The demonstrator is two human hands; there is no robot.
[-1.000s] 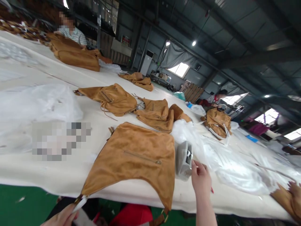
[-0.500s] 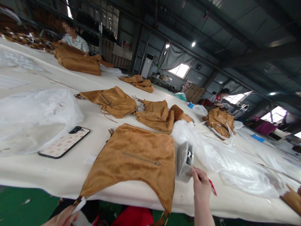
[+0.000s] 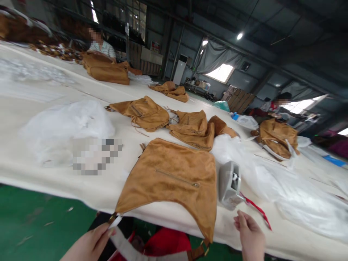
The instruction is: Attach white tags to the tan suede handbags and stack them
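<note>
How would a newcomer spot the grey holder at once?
On the long cream table, find the flat tan bag nearest the camera, a zip across it. Immediately right of it sits the grey holder, beyond the right hand. Its rigid grey shell, with a red strip beside it, stands out from tan leather-like bags and clear plastic.

My left hand (image 3: 89,241) reaches in from the lower left of the frame, its back toward me, fingers (image 3: 102,229) and thumb drawn together in a pinch that points up and right. My right hand (image 3: 251,235) rises from the bottom edge, right of centre, fingers bent inward and bunched near the thumb, tips aimed up and left. The two hands stand well apart, both low in view.
</note>
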